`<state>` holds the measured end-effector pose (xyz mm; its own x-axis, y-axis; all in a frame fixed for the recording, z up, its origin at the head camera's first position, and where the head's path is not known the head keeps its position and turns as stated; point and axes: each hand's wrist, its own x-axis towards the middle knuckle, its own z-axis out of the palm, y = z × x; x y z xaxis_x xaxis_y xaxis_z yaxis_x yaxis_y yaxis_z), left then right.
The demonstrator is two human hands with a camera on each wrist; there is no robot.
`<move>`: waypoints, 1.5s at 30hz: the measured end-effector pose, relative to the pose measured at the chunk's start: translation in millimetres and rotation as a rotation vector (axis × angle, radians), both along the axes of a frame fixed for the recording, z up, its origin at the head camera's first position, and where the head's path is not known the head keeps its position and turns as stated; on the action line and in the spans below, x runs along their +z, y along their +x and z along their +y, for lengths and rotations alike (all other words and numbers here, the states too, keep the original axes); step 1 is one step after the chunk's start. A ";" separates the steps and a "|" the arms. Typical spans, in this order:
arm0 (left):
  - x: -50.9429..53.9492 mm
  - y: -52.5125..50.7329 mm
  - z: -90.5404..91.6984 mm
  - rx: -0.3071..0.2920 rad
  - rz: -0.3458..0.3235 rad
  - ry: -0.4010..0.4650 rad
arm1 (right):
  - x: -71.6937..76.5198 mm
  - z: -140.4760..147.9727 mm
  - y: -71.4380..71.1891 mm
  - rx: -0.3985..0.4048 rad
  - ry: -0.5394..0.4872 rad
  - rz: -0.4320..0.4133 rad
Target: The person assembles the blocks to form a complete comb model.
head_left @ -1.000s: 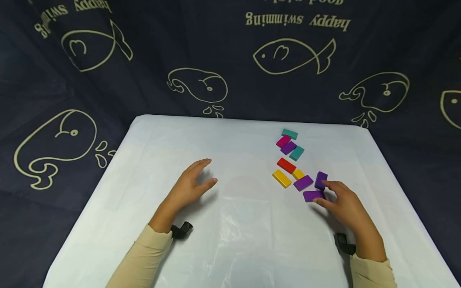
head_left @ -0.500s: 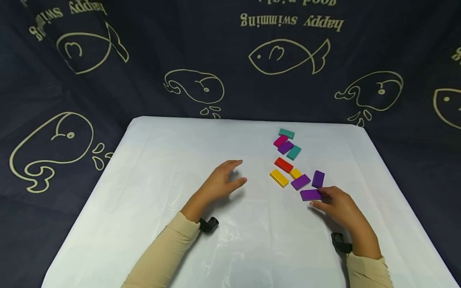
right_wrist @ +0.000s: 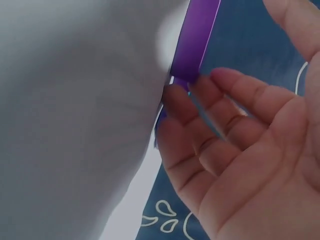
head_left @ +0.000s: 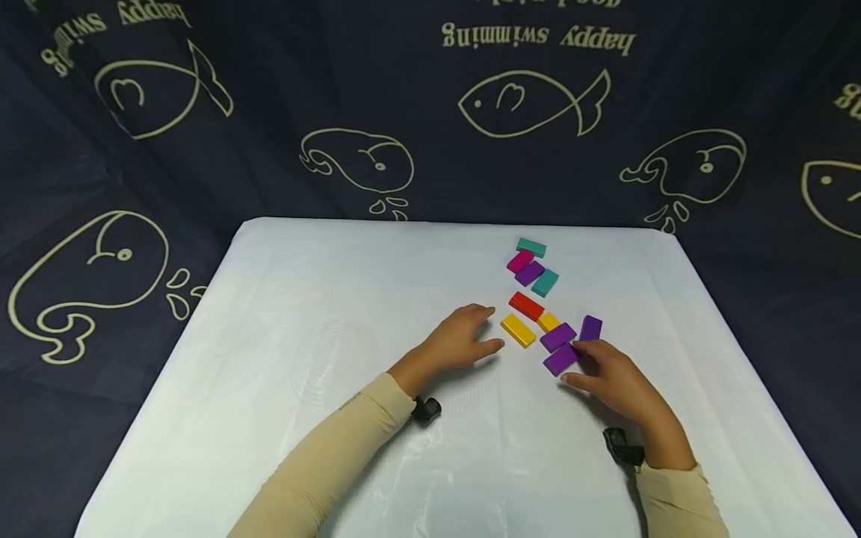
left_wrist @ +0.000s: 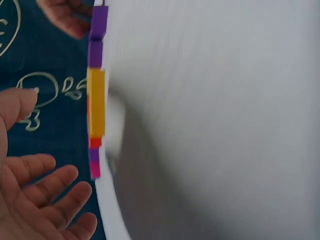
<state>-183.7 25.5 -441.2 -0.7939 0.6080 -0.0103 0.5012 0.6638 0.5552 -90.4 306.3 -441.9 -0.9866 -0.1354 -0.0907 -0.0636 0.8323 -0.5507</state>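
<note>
- Near purple block point(head_left: 560, 360): it lies flat on the white table point(head_left: 377, 284), at the end of the bunch closest to the person. It is touching, or almost touching, the next purple block point(head_left: 558, 337).
- The right hand point(head_left: 619, 377) has its fingers at the end of the near purple block and seems to touch it. Its thumb is apart, so nothing is pinched. A push that is too hard could make the block slide too far or turn crooked.
- The next purple block is right by the small yellow block point(head_left: 548, 321), and the red block point(head_left: 527, 305) is right by that. One bump could shove them all, like a little train.
- The dark purple block point(head_left: 591, 328) is just behind the right hand's fingers. A knuckle might knock it, because it is so close.
- The left hand point(head_left: 457, 340) is spread and holds nothing. It is near the long yellow block point(head_left: 519, 329). If it moved over too fast, it could poke that block into the red one.
- The pink block point(head_left: 520, 261) and the far purple block point(head_left: 529, 273) are well apart from both hands, so I think they are safer.
- The table looks shiny, so blocks may slip easily.
</note>
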 end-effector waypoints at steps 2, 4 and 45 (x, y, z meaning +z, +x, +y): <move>-3.2 -0.1 10.5 0.038 -0.010 0.006 | 0.0 -2.8 -1.0 -0.009 0.007 -0.013; -5.4 0.6 20.3 0.085 -0.025 0.021 | -0.7 -5.1 -2.0 -0.022 0.019 -0.026; -36.5 0.0 59.6 0.268 0.119 -0.093 | -10.8 -10.7 -13.0 -0.053 0.007 -0.035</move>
<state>-183.8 85.1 -477.8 -0.9249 0.3773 0.0472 0.3592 0.8262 0.4339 -103.4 295.6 -452.7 -0.9885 -0.0825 -0.1264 -0.0001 0.8376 -0.5463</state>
